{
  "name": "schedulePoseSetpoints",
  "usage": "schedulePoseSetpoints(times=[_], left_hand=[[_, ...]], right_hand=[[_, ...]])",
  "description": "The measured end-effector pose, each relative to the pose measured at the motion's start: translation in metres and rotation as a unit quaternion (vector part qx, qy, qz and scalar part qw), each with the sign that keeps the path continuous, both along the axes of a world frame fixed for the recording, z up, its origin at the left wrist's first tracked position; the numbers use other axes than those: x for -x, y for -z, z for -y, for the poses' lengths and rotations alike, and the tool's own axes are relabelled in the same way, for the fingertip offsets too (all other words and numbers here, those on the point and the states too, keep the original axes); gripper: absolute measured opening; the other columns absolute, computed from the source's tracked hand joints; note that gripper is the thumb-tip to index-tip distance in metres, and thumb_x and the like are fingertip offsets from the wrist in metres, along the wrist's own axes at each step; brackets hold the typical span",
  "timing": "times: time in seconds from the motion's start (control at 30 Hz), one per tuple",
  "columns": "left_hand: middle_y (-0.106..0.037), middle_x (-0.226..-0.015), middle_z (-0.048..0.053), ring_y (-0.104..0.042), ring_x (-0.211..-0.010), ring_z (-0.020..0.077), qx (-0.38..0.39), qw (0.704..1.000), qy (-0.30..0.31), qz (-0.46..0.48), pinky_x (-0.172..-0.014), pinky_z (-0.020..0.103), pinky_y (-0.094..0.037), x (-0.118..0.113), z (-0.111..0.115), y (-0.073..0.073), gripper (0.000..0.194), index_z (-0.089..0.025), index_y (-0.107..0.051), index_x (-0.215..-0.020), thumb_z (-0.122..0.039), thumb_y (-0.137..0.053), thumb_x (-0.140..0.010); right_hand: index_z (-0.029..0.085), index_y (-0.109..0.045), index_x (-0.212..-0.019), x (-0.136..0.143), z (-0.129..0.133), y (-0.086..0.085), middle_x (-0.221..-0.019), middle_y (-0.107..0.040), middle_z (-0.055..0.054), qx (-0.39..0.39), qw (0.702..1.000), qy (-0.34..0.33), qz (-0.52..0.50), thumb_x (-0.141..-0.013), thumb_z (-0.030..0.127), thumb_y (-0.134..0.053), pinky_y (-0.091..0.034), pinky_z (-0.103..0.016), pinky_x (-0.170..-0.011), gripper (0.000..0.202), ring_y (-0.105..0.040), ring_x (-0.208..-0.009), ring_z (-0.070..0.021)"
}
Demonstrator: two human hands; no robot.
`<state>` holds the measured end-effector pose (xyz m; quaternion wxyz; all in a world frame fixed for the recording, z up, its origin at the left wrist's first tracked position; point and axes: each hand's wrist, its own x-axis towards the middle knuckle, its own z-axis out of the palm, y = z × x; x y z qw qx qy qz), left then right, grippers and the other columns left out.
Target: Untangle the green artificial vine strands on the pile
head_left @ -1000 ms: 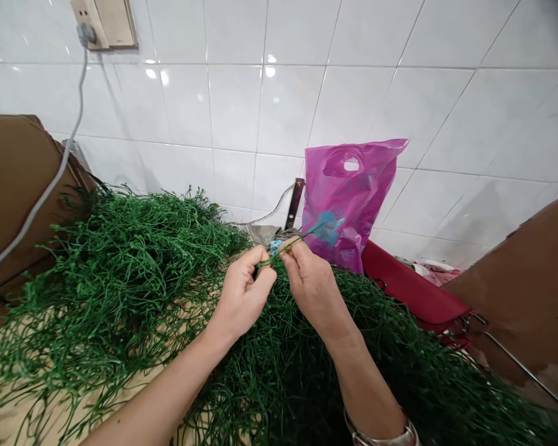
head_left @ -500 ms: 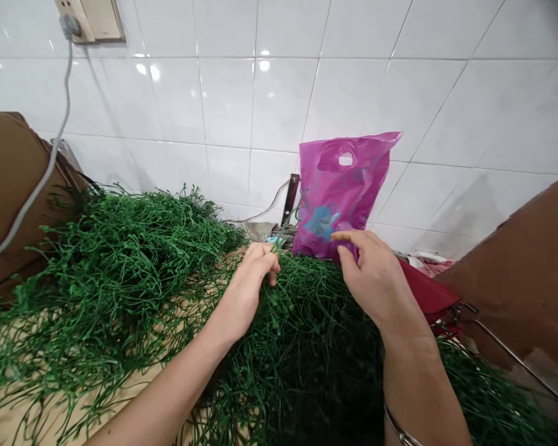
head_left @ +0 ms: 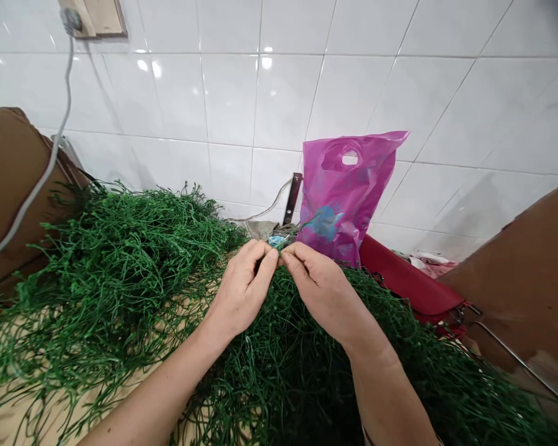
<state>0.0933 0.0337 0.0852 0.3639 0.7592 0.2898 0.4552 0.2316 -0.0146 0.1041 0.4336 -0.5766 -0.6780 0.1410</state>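
My left hand [head_left: 247, 282] is closed in a pinch at the middle of the view, thumb against the fingers. My right hand [head_left: 320, 291] pinches right beside it, so that the fingertips of both almost meet. Between them shows a bit of thin green plant stem [head_left: 281, 246], mostly covered by the fingers. Beneath both hands spreads a dense heap of green artificial plant stems [head_left: 279, 359]. To the left lies a second heap of the same stems [head_left: 139, 241], thin, tangled and with small knobbed tips.
A purple plastic bag [head_left: 348, 186] stands against the tiled wall [head_left: 232, 93]. Right of it lies a red bag [head_left: 409, 279]. Brown cardboard boxes flank the heaps, one left [head_left: 13, 186], one right [head_left: 530, 279]. A grey cable [head_left: 51, 161] hangs from the socket at upper left.
My right hand has moved left from in front of the purple bag, and its open fingers have closed beside my left hand on the stem. The left hand stays about where it was.
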Motion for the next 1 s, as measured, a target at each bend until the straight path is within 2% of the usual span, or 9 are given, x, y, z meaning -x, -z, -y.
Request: schedulePoseSetpoints(times=[0.1,0.2,0.3,0.4,0.5,0.63,0.73,0.8,1.0], left_hand=[[-0.039,-0.067,-0.003,-0.036,-0.065,0.0138,0.127,0.987,0.076,0.062,-0.063,0.029,-0.03,0.001,-0.003,-0.001,0.034,-0.02,-0.045,-0.068,-0.037,-0.048,-0.097],[-0.035,-0.062,-0.004,-0.03,-0.056,0.0106,0.299,0.913,0.213,0.181,-0.055,0.027,-0.028,0.003,0.001,-0.004,0.036,-0.019,-0.042,-0.065,-0.041,-0.057,-0.09],[-0.029,-0.055,-0.005,-0.024,-0.047,0.008,0.355,0.857,0.296,0.227,-0.049,0.027,-0.028,0.006,0.011,-0.01,0.044,-0.021,-0.036,-0.06,-0.047,-0.064,-0.083],[-0.021,-0.052,-0.006,-0.018,-0.042,0.0074,0.318,0.873,0.238,0.281,-0.044,0.027,-0.028,0.012,0.019,-0.023,0.055,-0.022,-0.023,-0.058,-0.054,-0.059,-0.083],[-0.028,-0.055,-0.005,-0.025,-0.045,0.0084,0.274,0.897,0.165,0.306,-0.047,0.027,-0.035,0.017,0.014,-0.032,0.052,-0.022,-0.029,-0.058,-0.051,-0.062,-0.085],[-0.06,-0.08,0.002,-0.056,-0.073,0.0132,0.297,0.9,0.115,0.297,-0.069,0.027,-0.049,0.021,-0.006,-0.027,0.029,-0.019,-0.06,-0.074,-0.044,-0.072,-0.084],[-0.07,-0.098,0.004,-0.061,-0.09,0.0172,0.317,0.909,0.077,0.261,-0.079,0.028,-0.049,0.021,-0.013,-0.02,0.024,-0.019,-0.073,-0.086,-0.043,-0.074,-0.082],[-0.072,-0.098,0.004,-0.06,-0.086,0.0169,0.307,0.923,0.059,0.225,-0.076,0.028,-0.047,0.02,-0.013,-0.017,0.023,-0.021,-0.077,-0.088,-0.042,-0.075,-0.08],[-0.067,-0.08,0.001,-0.055,-0.076,0.0147,0.239,0.951,0.084,0.177,-0.075,0.028,-0.043,0.018,-0.005,-0.018,0.02,-0.023,-0.079,-0.087,-0.042,-0.073,-0.084]], right_hand=[[0.023,-0.046,-0.074,-0.004,-0.002,0.0,-0.067,-0.049,0.003,-0.019,0.999,0.017,0.028,-0.1,0.027,-0.041,-0.032,-0.028,-0.061,0.027,-0.041,-0.062,-0.014],[0.023,-0.047,-0.074,-0.013,-0.002,0.0,-0.068,-0.045,0.003,0.001,0.993,-0.103,-0.057,-0.101,0.033,-0.04,-0.035,-0.028,-0.061,0.03,-0.041,-0.063,-0.0137],[0.024,-0.049,-0.072,-0.019,0.002,0.003,-0.063,-0.039,0.004,0.032,0.957,-0.233,-0.173,-0.098,0.057,-0.045,-0.036,-0.028,-0.055,0.041,-0.037,-0.055,-0.0135],[0.027,-0.042,-0.066,-0.018,0.004,0.004,-0.048,-0.027,0.009,0.006,0.922,-0.278,-0.271,-0.088,0.075,-0.047,-0.036,-0.031,-0.051,0.053,-0.028,-0.044,-0.0129],[0.027,-0.041,-0.065,-0.02,0.001,0.001,-0.048,-0.023,0.009,-0.029,0.924,-0.236,-0.3,-0.091,0.069,-0.047,-0.039,-0.032,-0.054,0.049,-0.027,-0.045,-0.0131],[0.023,-0.065,-0.082,-0.044,0.0,-0.003,-0.065,-0.055,0.001,0.013,0.994,-0.052,-0.1,-0.094,0.043,-0.053,-0.046,-0.035,-0.07,0.027,-0.053,-0.065,-0.0174],[0.022,-0.072,-0.097,-0.058,0.006,-0.005,-0.099,-0.073,-0.008,-0.051,0.992,0.113,0.034,-0.089,0.034,-0.058,-0.045,-0.043,-0.09,0.02,-0.063,-0.095,-0.0254],[0.022,-0.072,-0.101,-0.054,0.012,-0.01,-0.107,-0.073,-0.009,-0.106,0.981,0.159,0.049,-0.09,0.034,-0.057,-0.045,-0.045,-0.094,0.022,-0.064,-0.103,-0.0275],[0.024,-0.071,-0.108,-0.004,0.018,-0.021,-0.111,-0.074,-0.005,-0.059,0.997,-0.023,-0.035,-0.096,0.036,-0.057,-0.049,-0.037,-0.096,0.022,-0.066,-0.104,-0.0215]])
